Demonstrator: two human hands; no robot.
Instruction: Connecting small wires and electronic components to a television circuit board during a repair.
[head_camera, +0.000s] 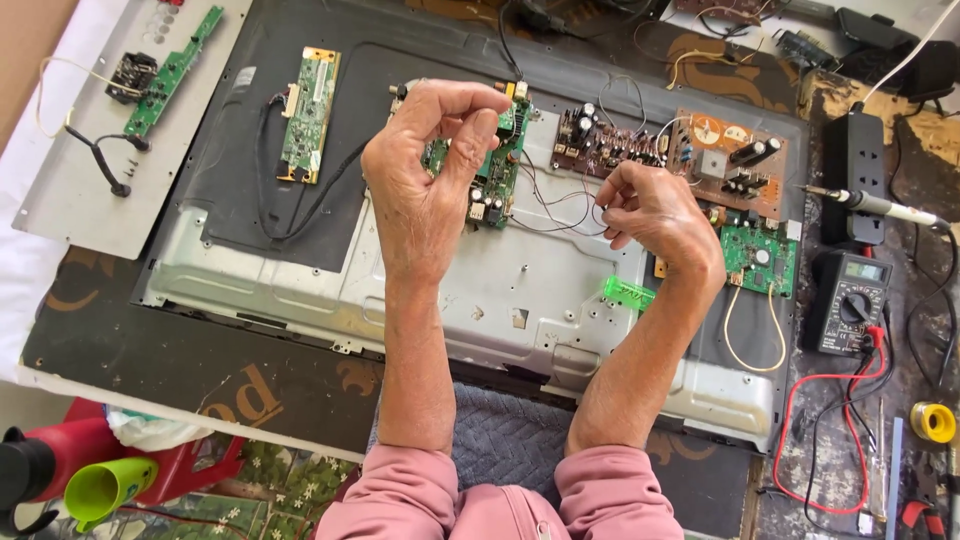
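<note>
An open flat-screen panel (300, 270) lies back-side up on the bench, its metal chassis bare. My left hand (435, 175) is raised over the green main circuit board (497, 180), thumb and fingers pinched together on something too small to make out. My right hand (650, 210) hovers just right of that board, fingertips pinching thin dark wires (560, 210) that run back to the board. A brown circuit board (690, 150) with capacitors sits behind the right hand. A small green board (757, 258) lies to its right.
A narrow green board (310, 112) is mounted at the panel's upper left. A soldering iron (880, 205), power strip (852, 160), black multimeter (848, 300) with red lead and solder spool (933, 421) sit at right. A grey plate (75, 200) with another board lies far left. A translucent green piece (628, 292) rests on the chassis.
</note>
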